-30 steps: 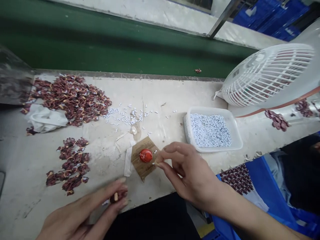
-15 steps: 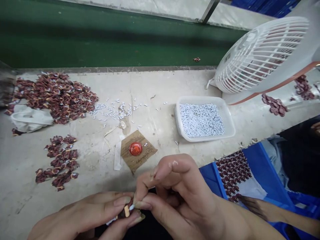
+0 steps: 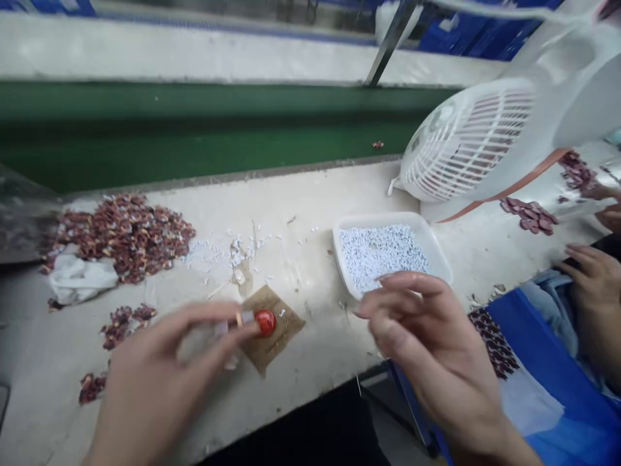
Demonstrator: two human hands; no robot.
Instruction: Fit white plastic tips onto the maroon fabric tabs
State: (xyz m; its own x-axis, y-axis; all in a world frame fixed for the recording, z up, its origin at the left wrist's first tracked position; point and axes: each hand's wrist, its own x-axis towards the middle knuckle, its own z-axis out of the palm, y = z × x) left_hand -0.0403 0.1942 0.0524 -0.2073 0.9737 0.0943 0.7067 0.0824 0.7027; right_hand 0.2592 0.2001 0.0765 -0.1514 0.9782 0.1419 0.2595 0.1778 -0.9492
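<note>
My left hand (image 3: 160,382) pinches a small tan-tipped piece (image 3: 239,318) right at the red cap (image 3: 265,322) on the brown card (image 3: 272,329), while my right hand (image 3: 427,349) hovers loosely curled and unladen at five o'clock of the white tray (image 3: 439,254) full of white bits (image 3: 381,254) on the table (image 3: 310,194).

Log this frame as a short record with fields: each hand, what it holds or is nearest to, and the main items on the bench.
left hand: pinches a small piece at its fingertips, right beside the red cap; image blurred
right hand: raised in front of the white tray, fingers loosely curled; nothing clearly held
red cap: sits on the brown card
white tray: filled with small white bits
dark red pieces: heaped on the bench at far left
fan: white, behind the tray
other person's hand: at right edge
</note>
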